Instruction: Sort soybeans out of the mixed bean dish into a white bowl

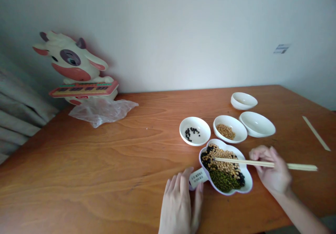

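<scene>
Passage is offered over the bare wood of the worktop (pixel 86 167), between the crumpled plastic bag (pixel 101 112) and the divided dish (pixel 225 167). The way farther back is obstructed by the black-bean bowl (pixel 195 131), the soybean bowl (pixel 230 129) and an empty bowl (pixel 257 124), with only narrow gaps left between them.

Right hand (pixel 273 171) holds chopsticks (pixel 244 163), tips right over the mixed beans (pixel 220 167)!
Left hand (pixel 178 206) at the flower-shaped white dish's (pixel 248 183) labelled tab (pixel 198 178); just behind the dish, a bowl of black beans (pixel 202 129) and a bowl of soybeans (pixel 236 122).
</scene>
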A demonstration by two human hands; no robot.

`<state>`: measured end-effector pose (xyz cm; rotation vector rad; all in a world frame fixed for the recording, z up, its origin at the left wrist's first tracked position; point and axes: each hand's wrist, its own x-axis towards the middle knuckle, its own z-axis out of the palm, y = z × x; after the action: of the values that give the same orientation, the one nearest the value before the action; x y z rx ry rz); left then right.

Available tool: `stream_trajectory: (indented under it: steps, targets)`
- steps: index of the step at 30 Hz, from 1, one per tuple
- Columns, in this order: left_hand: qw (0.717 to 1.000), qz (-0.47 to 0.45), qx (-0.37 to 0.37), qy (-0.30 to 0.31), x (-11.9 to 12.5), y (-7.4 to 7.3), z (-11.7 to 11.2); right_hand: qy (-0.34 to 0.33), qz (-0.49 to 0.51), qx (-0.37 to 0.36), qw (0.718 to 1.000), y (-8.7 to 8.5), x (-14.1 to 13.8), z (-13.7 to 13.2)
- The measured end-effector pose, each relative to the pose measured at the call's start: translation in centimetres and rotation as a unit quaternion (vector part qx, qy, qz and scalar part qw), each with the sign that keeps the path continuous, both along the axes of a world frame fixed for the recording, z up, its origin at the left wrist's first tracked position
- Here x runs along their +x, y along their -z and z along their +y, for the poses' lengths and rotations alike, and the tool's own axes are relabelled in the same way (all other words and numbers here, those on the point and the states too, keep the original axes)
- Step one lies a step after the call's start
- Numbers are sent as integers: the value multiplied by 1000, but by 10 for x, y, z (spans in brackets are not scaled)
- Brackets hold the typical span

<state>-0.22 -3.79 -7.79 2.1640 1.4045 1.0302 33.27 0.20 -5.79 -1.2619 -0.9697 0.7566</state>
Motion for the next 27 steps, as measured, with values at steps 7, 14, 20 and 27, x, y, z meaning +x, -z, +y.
stream_trajectory:
  steps: [7,14,20,27]
  targets:
    - [999,-3,-27,29,-4,-13,2,-16,16,-30,999,2,-2,6]
    - [996,-4,-91,21,-10,-30,5,-72,42,-23,996,19,2,16]
    - [995,12,-97,-3,-13,-29,10,-185,59,-58,979,34,13,40]
    - [994,13,-111,-8,-18,-27,12,-254,48,-79,963,41,18,55]
